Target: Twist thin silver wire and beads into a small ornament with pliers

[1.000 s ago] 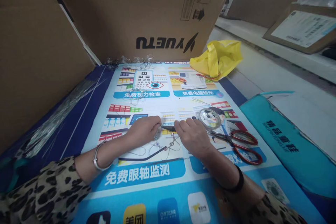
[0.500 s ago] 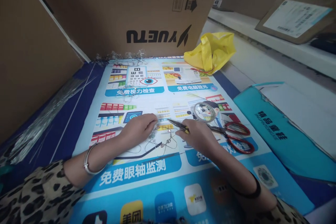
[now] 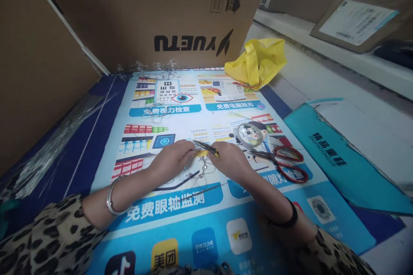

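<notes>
My left hand point(image 3: 176, 157) is closed in a pinch over the printed poster point(image 3: 155, 206), with thin wire and small clear beads point(image 3: 204, 166) hanging by its fingertips. What exactly it pinches is too small to make out. Just to the right, my right hand point(image 3: 229, 160) is closed around small pliers point(image 3: 206, 148), whose dark tips point left and lie close above my left fingers. Red-handled scissors point(image 3: 288, 163) rest on the poster, right of my right hand. Beside them is a round clear dish point(image 3: 249, 135).
A large cardboard box point(image 3: 129, 17) stands at the back, with tangled wire pieces point(image 3: 155, 68) along its base. Straight wires point(image 3: 54, 150) lie at the left. A yellow bag point(image 3: 258, 62) sits at the back right, a teal box flap point(image 3: 335, 150) at the right.
My right hand has moved left with the pliers, bringing their tips nearer to my left hand. My left hand stays pinched in nearly the same place. The view has shifted slightly.
</notes>
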Demonstrator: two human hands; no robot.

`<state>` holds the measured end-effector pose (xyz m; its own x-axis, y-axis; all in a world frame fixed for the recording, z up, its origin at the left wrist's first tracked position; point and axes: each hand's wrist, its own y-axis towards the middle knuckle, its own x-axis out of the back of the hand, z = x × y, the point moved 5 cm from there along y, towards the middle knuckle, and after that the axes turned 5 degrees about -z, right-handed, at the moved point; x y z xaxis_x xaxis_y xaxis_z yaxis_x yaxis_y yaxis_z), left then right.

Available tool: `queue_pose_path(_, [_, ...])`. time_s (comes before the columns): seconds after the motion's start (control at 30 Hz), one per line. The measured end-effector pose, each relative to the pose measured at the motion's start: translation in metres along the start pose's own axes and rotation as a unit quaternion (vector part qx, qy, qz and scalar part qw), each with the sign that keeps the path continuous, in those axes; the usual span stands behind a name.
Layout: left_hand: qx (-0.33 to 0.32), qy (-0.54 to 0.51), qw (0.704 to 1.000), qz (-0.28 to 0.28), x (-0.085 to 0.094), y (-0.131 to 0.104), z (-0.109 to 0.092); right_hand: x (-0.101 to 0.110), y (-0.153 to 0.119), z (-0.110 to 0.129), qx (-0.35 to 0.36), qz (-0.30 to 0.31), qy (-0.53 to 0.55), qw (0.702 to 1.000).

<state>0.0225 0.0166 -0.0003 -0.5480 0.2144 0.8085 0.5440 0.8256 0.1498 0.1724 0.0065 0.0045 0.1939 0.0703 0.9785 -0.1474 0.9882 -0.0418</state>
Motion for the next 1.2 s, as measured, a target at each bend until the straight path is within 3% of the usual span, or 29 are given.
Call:
queue_pose_path(0.27, [-0.034,-0.007,0.999,-0.036,-0.003,0.002,0.002,-0.003,0.006,0.010,0.006,0.003,-0.003,1.000])
queue_pose_path(0.87, [-0.072,0.089,0.993,0.016,-0.005,0.002,-0.006,0.005,0.007,0.009,0.002,0.025,0.077,0.997])
queue_pose_path(1.2, [-0.096,0.196,0.975,0.033,-0.012,-0.003,-0.006,0.011,0.016,0.018,0.031,0.041,0.077,0.996])
